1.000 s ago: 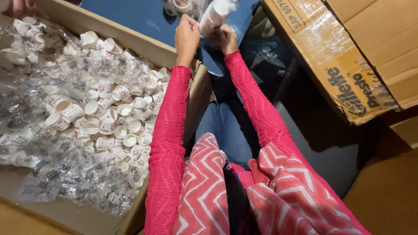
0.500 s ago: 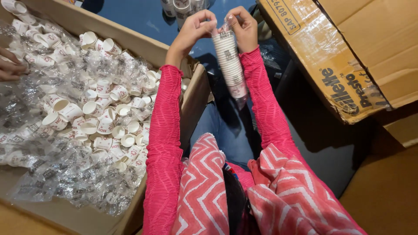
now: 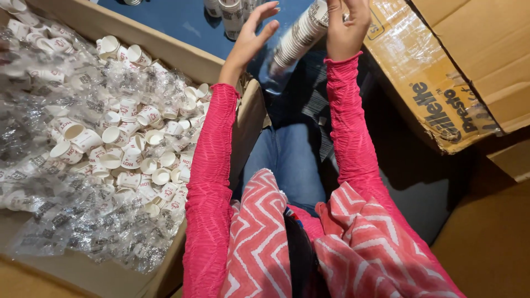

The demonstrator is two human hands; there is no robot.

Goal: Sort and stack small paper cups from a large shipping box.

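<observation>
The right hand [image 3: 346, 25] has its grip pinched around the upper end of a long nested stack of small paper cups [image 3: 298, 34], which slants down and to the left from that hand, above the blue surface [image 3: 176, 22] beyond the person's knees. The left hand [image 3: 255, 30] hovers just left of the stack with its grip spread wide, fingers [image 3: 269, 10] fanned and not touching the cups. Left of the stack sits a big open cardboard box [image 3: 182, 58] heaped with loose white paper cups [image 3: 138, 138] and crumpled clear plastic sleeves [image 3: 61, 221]. Beyond the stack, at the top edge, a few more upright cup stacks [image 3: 232, 14] stand on the blue surface. Right of the stack lies a second cardboard carton [image 3: 441, 72], taped with shiny clear film. Both arms wear crinkled pink sleeves [image 3: 210, 182].
</observation>
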